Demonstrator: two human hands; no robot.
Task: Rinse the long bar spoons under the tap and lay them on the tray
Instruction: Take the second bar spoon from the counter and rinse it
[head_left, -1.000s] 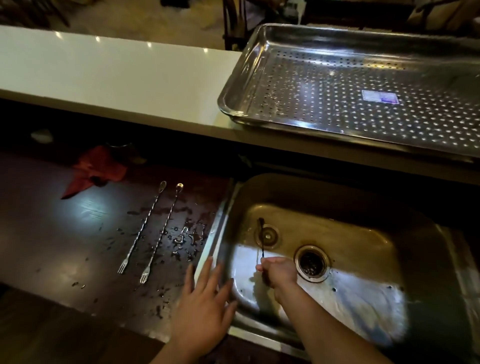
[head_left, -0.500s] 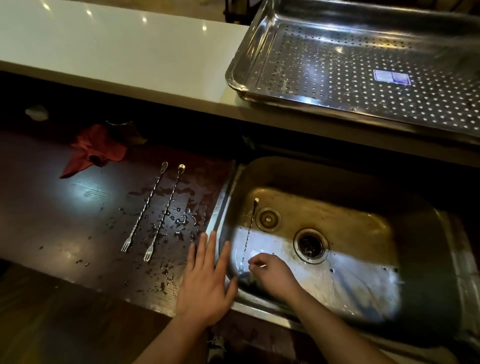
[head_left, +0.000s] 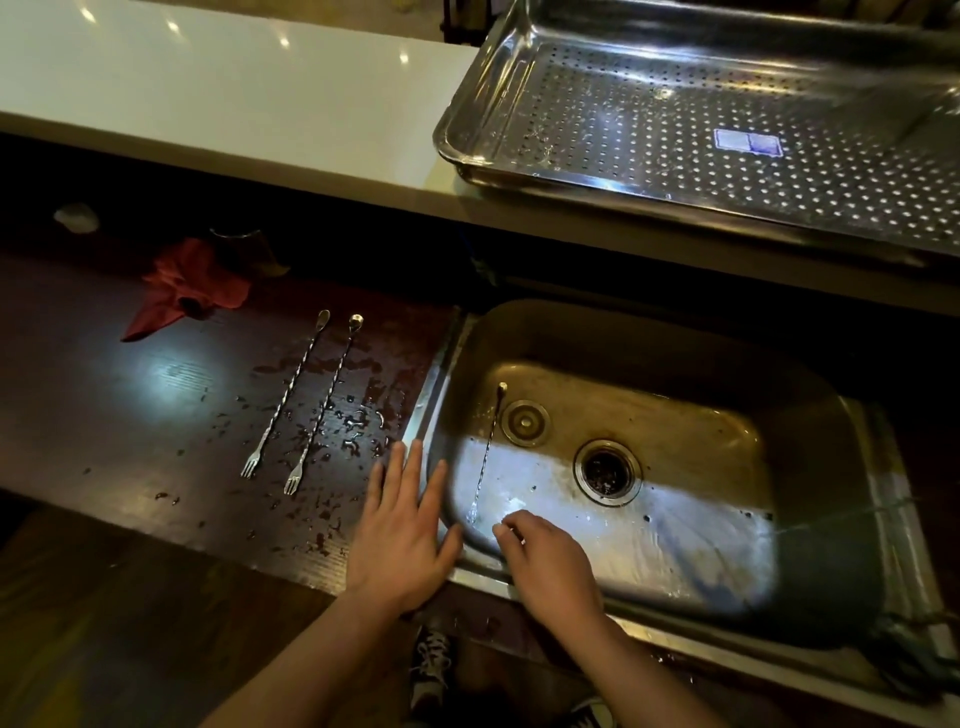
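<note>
Contact between the right hand (head_left: 545, 564) and the long twisted steel bar spoon (head_left: 487, 453) in the stainless steel sink (head_left: 810, 519) is ending: half a second ago the fingertips were pinching its lower fork end, and now that spoon is lying free on the wet basin floor, bowl end pointing toward the round metal plug (head_left: 526, 422) beside the drain (head_left: 607, 472). No tap or running water is showing, so whether the spoon is already rinsed is unclear; judging by this, it is waiting in the sink rather than heading for the tray.

That right hand is hovering just beside the spoon's fork end, fingers loosely curled, holding nothing. The left hand (head_left: 400, 530) is resting flat and open, fingers spread, across the dark wet wooden counter (head_left: 130, 415) and the sink's rim.

Two more twisted steel bar spoons (head_left: 306, 400) are lying side by side on the counter among droplets, near a crumpled red cloth (head_left: 187, 291). The perforated steel tray (head_left: 727, 130) is sitting on the pale upper counter (head_left: 208, 88), holding no spoons.
</note>
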